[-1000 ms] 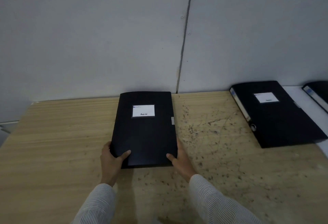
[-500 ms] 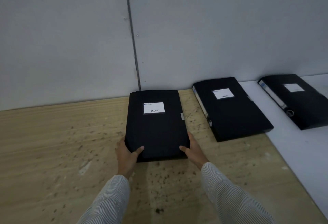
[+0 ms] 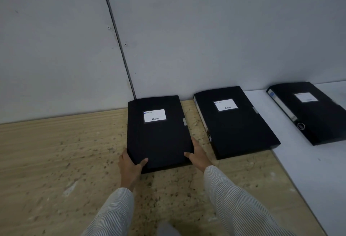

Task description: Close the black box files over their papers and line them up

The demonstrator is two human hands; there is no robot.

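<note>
Nearest the camera, the left hand [image 3: 130, 162] and right hand [image 3: 198, 154] clasp the near corners of a closed black box file [image 3: 159, 133] lying flat on the wooden bench [image 3: 65, 151]. Just beyond to the right lie a second file [image 3: 236, 123] and a third file [image 3: 314, 112], both shut. Lining-up seems underway; next, I judge, nudge this file level with its neighbours

The held file [image 3: 159, 133] slid right along the wooden top [image 3: 56, 161], carried by the left hand [image 3: 131, 162] and right hand [image 3: 198, 156] at its near corners. It drew close beside the second file [image 3: 236, 123], and the third file [image 3: 314, 112] came fully into view.
</note>
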